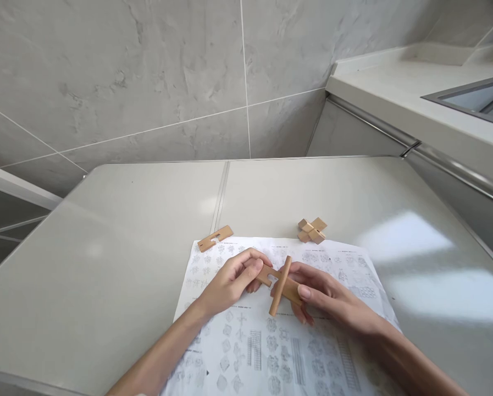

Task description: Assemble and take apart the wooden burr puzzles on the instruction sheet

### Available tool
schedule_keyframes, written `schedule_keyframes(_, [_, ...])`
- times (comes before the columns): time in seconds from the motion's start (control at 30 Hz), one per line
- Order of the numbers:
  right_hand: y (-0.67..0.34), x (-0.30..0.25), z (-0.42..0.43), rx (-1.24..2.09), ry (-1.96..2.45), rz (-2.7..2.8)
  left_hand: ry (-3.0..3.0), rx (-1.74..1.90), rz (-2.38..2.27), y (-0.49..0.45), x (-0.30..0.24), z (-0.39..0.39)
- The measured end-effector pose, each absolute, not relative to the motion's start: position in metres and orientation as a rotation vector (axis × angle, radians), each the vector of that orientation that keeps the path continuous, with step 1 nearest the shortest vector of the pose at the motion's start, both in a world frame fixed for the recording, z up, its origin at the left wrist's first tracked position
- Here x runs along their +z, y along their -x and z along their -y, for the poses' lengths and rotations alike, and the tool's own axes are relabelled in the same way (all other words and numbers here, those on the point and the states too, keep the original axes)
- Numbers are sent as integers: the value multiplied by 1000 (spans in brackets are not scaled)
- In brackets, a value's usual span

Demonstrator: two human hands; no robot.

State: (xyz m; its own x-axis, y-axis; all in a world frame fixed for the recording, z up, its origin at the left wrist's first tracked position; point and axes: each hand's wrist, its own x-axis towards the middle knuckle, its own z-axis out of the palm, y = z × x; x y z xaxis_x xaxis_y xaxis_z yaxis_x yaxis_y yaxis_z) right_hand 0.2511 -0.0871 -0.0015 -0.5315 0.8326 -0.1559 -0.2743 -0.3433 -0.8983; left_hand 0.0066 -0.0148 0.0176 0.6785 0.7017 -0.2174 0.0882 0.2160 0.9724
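Above a printed sheet [213, 352], my left hand [236, 278] pinches the left end of a flat wooden puzzle piece [265, 275] with a notch cut into it. My right hand [328, 294] closes round wooden puzzle pieces [292, 290] on the other side. A slim wooden piece [281, 286] stands crosswise between the hands, over the flat wood. The fingers partly hide how these parts meet, so I cannot tell whether they are interlocked. A loose notched wooden piece [215, 238] lies at the sheet's upper left edge.
Past the sheet's top edge sits an assembled wooden cross-shaped puzzle [311, 230]. The white folding table [106, 247] has a seam and meets a grey tiled wall [147, 71]. A counter [394, 82] with an inset sink stands at the right.
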Motion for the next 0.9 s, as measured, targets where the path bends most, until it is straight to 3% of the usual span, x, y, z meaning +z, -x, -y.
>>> schedule_keyframes(0.9, [-252,-13,90,1816,949,957,-1277,427,-737,-11,20,19])
